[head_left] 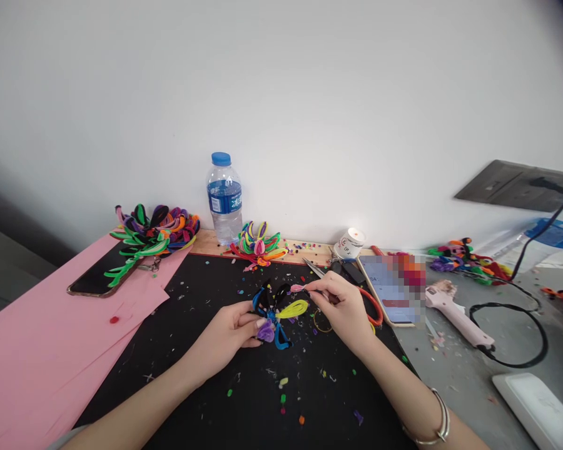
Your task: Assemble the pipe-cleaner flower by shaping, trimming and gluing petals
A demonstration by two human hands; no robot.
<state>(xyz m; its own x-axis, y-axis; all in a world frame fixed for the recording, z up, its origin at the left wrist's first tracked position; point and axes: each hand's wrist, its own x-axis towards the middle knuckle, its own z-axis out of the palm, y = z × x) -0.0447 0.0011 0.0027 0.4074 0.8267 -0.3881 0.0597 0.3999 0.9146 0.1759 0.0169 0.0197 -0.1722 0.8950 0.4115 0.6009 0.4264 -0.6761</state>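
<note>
My left hand [238, 330] is closed on a pipe-cleaner flower [273, 316] with looped petals in blue, black, yellow and purple. The flower is held just above the black work mat [187, 387]. In my right hand [340, 306], thumb and forefinger pinch a small pink pipe-cleaner piece [297, 288], close to the flower's upper right petals. Whether the pink piece touches the flower I cannot tell. Behind my right hand lie scissors [313, 267], their handles partly hidden by it.
A water bottle [224, 203] stands by the wall near pipe-cleaner bundles [157, 234]. A phone [101, 278] lies on pink sheets [37, 350]. On the right are a white cup [349, 242], another phone [385, 294], a glue gun [460, 315] with its cable, and a white box [539, 403]. Fuzzy scraps dot the mat.
</note>
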